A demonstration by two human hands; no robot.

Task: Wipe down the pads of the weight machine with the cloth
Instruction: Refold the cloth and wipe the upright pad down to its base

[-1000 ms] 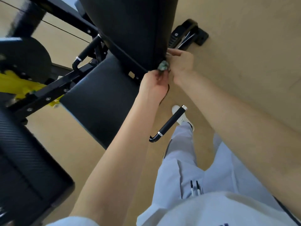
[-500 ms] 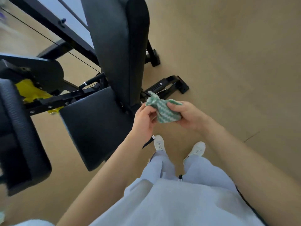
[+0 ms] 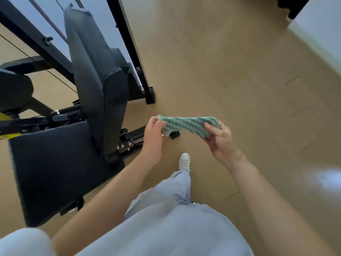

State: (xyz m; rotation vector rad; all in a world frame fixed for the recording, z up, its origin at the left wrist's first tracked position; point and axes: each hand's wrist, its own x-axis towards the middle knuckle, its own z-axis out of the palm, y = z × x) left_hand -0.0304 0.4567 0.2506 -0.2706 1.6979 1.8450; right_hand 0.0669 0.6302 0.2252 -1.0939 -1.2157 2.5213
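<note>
Left hand [image 3: 154, 130]: pinches the left end of the cloth between thumb and fingers.
Right hand [image 3: 219, 138]: closed around the cloth's right end, thumb on top.
Cloth [image 3: 186, 124]: green-and-white, stretched between both hands in the air above the floor [image 3: 230, 74], clear of the machine.
Backrest pad [image 3: 96, 85]: upright, just left of the hands, not touched.
Seat pad [image 3: 55, 167]: flat, below the backrest, nothing on it.
Step in hand: apparently spreading or refolding the cloth; no wiping under way.
Next move: likely calls for bunching the cloth in one hand and pressing it flat on a pad.
</note>
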